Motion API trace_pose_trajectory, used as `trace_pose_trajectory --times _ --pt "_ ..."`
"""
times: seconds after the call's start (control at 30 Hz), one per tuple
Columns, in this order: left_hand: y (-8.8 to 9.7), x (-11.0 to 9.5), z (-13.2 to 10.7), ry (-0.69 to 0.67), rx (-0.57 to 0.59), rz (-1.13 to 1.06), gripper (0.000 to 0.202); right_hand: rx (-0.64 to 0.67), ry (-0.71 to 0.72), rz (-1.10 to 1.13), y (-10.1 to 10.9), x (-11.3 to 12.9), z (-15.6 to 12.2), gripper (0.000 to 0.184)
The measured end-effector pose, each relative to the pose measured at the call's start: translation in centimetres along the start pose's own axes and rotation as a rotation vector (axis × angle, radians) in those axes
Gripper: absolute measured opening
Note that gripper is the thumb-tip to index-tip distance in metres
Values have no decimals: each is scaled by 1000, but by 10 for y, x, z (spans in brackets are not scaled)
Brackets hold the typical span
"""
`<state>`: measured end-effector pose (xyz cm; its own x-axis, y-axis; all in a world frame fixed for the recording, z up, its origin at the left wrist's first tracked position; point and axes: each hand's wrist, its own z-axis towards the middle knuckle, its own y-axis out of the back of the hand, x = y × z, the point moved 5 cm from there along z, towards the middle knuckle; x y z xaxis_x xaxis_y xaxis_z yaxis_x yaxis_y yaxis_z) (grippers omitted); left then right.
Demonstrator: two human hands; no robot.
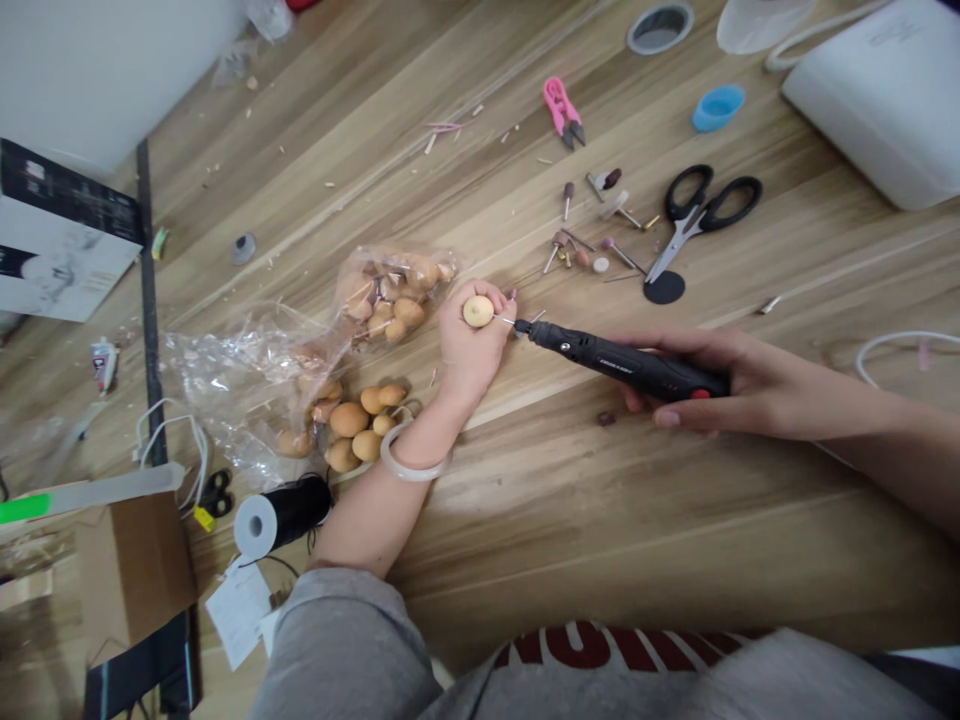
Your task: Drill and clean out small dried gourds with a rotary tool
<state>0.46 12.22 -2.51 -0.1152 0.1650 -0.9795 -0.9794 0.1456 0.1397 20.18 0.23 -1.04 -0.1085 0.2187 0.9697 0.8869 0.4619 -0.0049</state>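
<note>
My left hand grips a small tan gourd, its rounded end showing between the fingers. My right hand is wrapped around a black rotary tool. A thin metal bit on the tool's tip points at the gourd, very close to it; whether they touch is hard to tell. Left of my left hand, more small gourds lie on and inside a crumpled clear plastic bag. A pale bangle circles my left wrist.
Rotary bits lie on the wooden table beyond my hands, near black-handled scissors, pink pliers and a blue cup. Wood shavings are scattered about. A black thread spool and a cardboard box sit at lower left.
</note>
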Motion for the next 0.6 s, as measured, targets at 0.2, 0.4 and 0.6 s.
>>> trace_pose_trajectory --times 0.2,0.4,0.6 --pt "0 -1 0 -1 -8 -6 22 7 -5 13 0 -2 0 66" --pt "-1 -1 0 -7 0 -6 23 -4 4 5 0 -1 -1 65" --pt "0 1 0 -5 -1 28 22 -8 -11 10 0 -1 0 67"
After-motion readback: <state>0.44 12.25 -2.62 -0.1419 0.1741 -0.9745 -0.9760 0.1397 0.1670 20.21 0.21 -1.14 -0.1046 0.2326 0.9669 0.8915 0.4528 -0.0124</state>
